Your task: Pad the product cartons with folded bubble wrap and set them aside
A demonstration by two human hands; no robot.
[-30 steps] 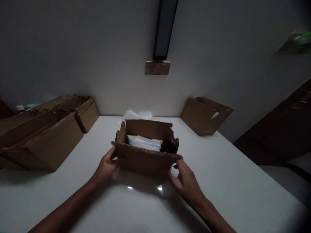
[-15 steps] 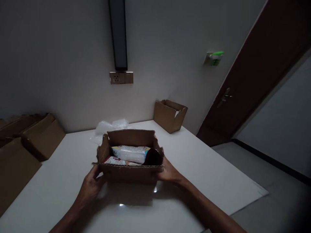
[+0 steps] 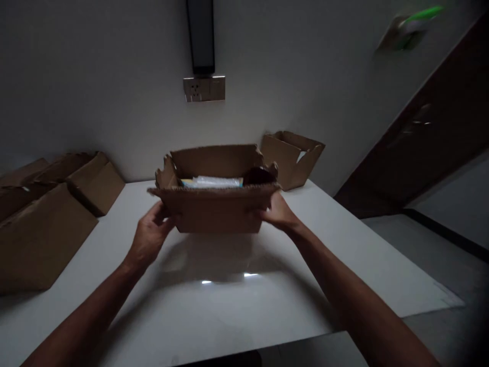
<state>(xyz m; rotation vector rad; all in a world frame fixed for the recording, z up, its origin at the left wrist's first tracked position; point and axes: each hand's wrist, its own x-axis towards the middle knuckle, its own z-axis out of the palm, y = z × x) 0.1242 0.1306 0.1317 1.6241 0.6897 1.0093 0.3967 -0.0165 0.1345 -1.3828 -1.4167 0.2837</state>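
Now, hands: two, both on one open cardboard box (image 3: pixel 214 214).
Left hand (image 3: pixel 150 235): fingers curled against the box's near left corner, gripping it.
Right hand (image 3: pixel 278 211): fingers closed on the near right corner.
Box position: held just above the white table (image 3: pixel 229 306), near its middle; it sat on the table half a second ago.
Contents: one clear plastic packet (image 3: pixel 212 181) and one dark round object (image 3: pixel 260 176).
Other boxes: one small open box (image 3: pixel 292 158) by the wall, several boxes (image 3: pixel 46 204) at left.
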